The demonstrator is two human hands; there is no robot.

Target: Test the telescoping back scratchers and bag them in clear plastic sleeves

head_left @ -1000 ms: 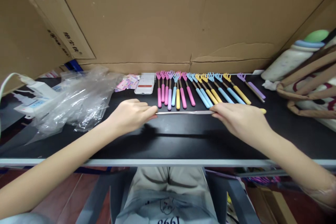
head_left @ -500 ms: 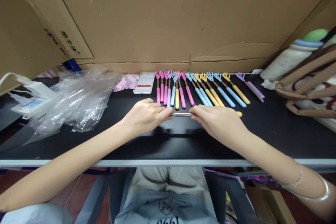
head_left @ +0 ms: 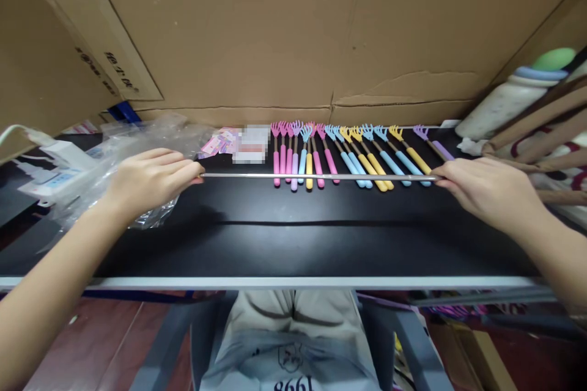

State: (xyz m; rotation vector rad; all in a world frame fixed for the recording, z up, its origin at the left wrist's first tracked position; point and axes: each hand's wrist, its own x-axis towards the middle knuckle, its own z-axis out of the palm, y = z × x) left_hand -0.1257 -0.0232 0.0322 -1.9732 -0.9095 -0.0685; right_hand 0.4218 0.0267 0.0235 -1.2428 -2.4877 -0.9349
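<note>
A thin silver telescopic rod, the shaft of a back scratcher (head_left: 316, 176), is stretched level above the black table. My left hand (head_left: 156, 180) is closed round its left end, over the clear plastic bags. Its right end is in my closed right hand (head_left: 488, 189), near the purple scratcher. Both ends are hidden inside my fingers. Behind the rod lies a row of short back scratchers (head_left: 309, 172) in pink, purple, blue and yellow, with their claws toward the cardboard.
Clear plastic bags (head_left: 160, 214) and a white power strip (head_left: 59, 177) lie on the left. A phone (head_left: 251, 144), partly blurred out, rests beside pink cards (head_left: 220, 142). A white bottle (head_left: 509, 104) and a brown-trimmed bag (head_left: 545, 134) stand right. Cardboard (head_left: 275, 30) walls the back.
My hands have moved far apart, left and right. Between them the back scratcher's shaft has been pulled from a short piece into a long rod, now slightly farther back.
</note>
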